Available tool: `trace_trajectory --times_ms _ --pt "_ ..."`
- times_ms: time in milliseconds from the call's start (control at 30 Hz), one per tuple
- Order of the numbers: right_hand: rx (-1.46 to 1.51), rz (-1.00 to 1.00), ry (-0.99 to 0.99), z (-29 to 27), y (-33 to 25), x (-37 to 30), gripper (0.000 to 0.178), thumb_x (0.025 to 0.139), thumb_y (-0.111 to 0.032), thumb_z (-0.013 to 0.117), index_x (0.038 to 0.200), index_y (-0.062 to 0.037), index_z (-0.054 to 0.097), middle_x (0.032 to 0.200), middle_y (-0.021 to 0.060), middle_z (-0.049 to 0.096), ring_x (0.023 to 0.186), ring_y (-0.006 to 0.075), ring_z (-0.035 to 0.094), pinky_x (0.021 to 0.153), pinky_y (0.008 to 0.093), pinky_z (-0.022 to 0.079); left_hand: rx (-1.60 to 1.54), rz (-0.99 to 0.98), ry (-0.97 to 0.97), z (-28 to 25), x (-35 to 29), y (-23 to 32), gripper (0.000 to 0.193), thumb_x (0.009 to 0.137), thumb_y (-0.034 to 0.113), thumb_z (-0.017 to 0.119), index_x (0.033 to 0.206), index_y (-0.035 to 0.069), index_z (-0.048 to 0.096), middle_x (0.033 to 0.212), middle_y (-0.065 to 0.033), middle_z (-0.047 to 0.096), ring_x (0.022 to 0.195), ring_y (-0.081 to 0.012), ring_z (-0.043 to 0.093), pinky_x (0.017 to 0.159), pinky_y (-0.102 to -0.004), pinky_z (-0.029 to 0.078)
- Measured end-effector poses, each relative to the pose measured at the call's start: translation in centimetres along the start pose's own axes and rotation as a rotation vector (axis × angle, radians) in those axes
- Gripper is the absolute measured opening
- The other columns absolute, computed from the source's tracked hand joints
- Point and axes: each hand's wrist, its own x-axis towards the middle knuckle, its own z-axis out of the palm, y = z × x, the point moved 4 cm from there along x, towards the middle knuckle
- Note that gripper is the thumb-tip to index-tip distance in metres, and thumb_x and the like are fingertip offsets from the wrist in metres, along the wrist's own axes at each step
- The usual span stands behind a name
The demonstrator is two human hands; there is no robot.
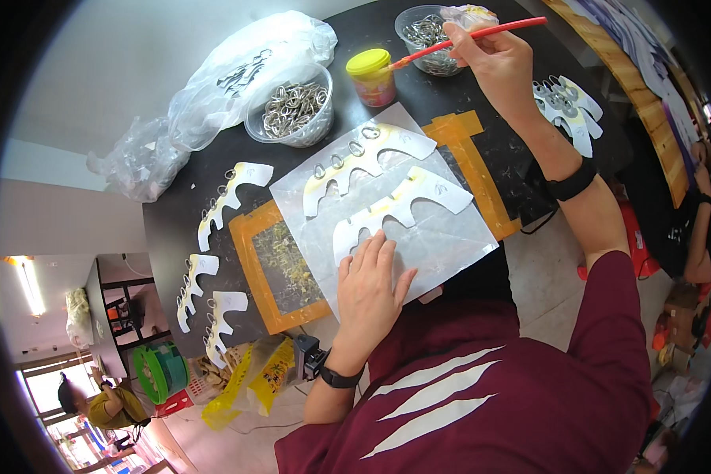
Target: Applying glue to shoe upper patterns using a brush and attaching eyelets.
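My right hand (498, 75) pinches a slim red brush (517, 26) near its middle. The brush tip is at the side of a small tub with a yellow lid (368, 62). My left hand (369, 288) lies flat, fingers stretched out, its fingertips on the lower edge of a white scalloped piece (442, 193) with yellowish smears along its upper edge. Just beyond it, a second scalloped piece (403, 141) carries several metal rings. Both lie on a translucent sheet (442, 245).
Behind the sheet stand a clear bowl of metal rings (296, 110) and another tub of metal parts (426, 35). Scalloped pieces with rings lie at left (227, 201) and right (573, 110). Orange tape (265, 308) frames a patch of the black table (166, 237). Plastic bags (221, 75) lie far left.
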Motion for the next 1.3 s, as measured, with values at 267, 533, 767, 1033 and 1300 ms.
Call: trace_trajectory --times_ms 267,533,767,1033,1300 --pt "0.110 0.272 0.052 -2.2 3.8 0.0 0.024 0.090 -0.028 0.069 0.084 -0.0041 0.070 0.071 0.0048 0.069 0.058 0.0065 0.062 0.055 0.0176 0.047 0.008 0.005 0.001 0.0 0.0 0.1 0.046 0.085 0.026 0.068 0.119 0.000 0.053 0.128 -0.0180 0.055 0.117 -0.0327 0.052 0.093 -0.0394 0.038" --pt "0.143 0.395 -0.050 -2.8 2.7 -1.2 0.024 0.092 -0.028 0.065 0.094 -0.0050 0.071 0.080 0.0046 0.071 0.067 0.0076 0.065 0.058 0.0187 0.049 0.007 0.003 0.002 0.0 -0.1 0.1 0.045 0.085 0.026 0.068 0.119 0.000 0.053 0.129 -0.0183 0.055 0.117 -0.0321 0.052 0.093 -0.0391 0.037" --pt "0.364 0.418 -0.237 -5.2 2.7 -2.7 0.025 0.098 -0.022 0.057 0.113 -0.0048 0.065 0.098 0.0074 0.070 0.088 0.0114 0.065 0.069 0.0211 0.051 0.007 0.005 0.016 0.1 -0.3 0.0 0.045 0.085 0.026 0.068 0.118 0.000 0.054 0.129 -0.0186 0.055 0.118 -0.0325 0.051 0.094 -0.0391 0.037" --pt "0.628 0.318 -0.338 -6.2 1.0 -2.4 0.030 0.099 -0.023 0.054 0.124 -0.0077 0.058 0.113 0.0087 0.065 0.099 0.0144 0.062 0.079 0.0267 0.050 0.002 0.010 0.016 0.2 -0.5 -0.1 0.045 0.086 0.028 0.066 0.120 0.000 0.053 0.130 -0.0191 0.053 0.118 -0.0333 0.051 0.095 -0.0401 0.036" --pt "0.879 0.221 -0.331 -7.4 -1.3 0.2 0.032 0.099 -0.024 0.053 0.127 -0.0089 0.056 0.120 0.0101 0.062 0.102 0.0161 0.059 0.079 0.0287 0.049 -0.044 -0.001 0.007 0.1 -0.9 0.2 0.048 0.086 0.028 0.067 0.123 0.001 0.052 0.132 -0.0205 0.049 0.116 -0.0335 0.050 0.096 -0.0408 0.036"
